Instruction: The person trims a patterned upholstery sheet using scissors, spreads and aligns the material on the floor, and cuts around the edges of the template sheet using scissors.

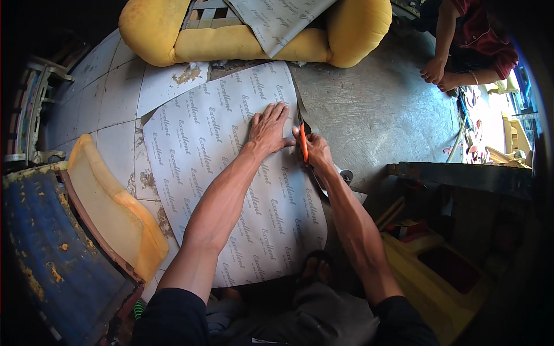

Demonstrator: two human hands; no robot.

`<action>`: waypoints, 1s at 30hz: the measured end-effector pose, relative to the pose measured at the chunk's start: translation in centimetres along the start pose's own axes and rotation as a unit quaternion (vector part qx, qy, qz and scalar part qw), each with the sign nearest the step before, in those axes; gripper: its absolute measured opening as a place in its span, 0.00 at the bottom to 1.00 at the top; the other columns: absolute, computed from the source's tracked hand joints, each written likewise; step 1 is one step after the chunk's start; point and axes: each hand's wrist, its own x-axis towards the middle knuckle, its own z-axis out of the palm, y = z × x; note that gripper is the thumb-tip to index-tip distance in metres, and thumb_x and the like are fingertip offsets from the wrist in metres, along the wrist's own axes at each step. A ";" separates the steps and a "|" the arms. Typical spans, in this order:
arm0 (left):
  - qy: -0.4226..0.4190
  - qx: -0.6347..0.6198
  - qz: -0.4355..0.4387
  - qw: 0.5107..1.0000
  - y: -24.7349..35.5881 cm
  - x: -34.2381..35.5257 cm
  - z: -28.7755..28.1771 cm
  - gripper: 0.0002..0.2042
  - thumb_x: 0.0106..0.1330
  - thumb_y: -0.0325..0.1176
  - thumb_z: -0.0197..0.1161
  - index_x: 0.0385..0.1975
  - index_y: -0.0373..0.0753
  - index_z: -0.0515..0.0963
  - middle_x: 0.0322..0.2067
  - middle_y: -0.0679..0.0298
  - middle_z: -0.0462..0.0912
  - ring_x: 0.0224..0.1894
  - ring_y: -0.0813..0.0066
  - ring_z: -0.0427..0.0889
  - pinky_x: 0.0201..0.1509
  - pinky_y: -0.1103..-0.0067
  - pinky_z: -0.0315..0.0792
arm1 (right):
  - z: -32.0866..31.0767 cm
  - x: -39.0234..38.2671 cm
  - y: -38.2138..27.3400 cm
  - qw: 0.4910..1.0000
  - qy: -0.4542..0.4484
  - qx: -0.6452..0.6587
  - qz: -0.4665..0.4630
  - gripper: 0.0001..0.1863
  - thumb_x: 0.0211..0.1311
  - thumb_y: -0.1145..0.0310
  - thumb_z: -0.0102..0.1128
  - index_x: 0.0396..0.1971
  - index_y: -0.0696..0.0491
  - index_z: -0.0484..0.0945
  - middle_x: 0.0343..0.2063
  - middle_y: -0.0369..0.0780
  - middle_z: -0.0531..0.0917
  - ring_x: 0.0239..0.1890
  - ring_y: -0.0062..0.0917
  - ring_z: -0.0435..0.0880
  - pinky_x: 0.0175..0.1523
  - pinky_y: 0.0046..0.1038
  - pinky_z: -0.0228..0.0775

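Note:
A large white sheet point(213, 167) with repeated grey script lies spread on the floor in front of me. My left hand point(270, 130) rests palm down on its upper right part, fingers spread. At the sheet's right edge, my right hand point(317, 151) is closed round orange-handled scissors point(304, 143). Their dark blades point away from me along that edge, where a narrow strip of the material stands apart from the sheet. Part of the handles is hidden by my fingers.
Beyond the sheet stands a yellow padded seat frame point(248, 45) with a similar printed sheet point(280, 20) draped over it. A cream foam panel point(115, 210) and a worn blue panel point(63, 259) lean at left. Another person's hands point(438, 76) show far right, above a dark bench point(461, 177).

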 end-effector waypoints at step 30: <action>-0.049 0.040 -0.028 0.998 0.7 2.1 -1.4 0.53 0.42 0.36 0.77 0.73 0.41 0.54 0.75 0.61 0.51 0.74 0.64 0.53 0.68 0.62 0.60 | -0.4 3.4 -2.8 0.999 -0.019 -0.020 -0.039 0.35 0.54 0.34 0.68 0.28 0.59 0.77 0.14 0.34 0.72 0.14 0.19 0.71 0.17 0.25 0.62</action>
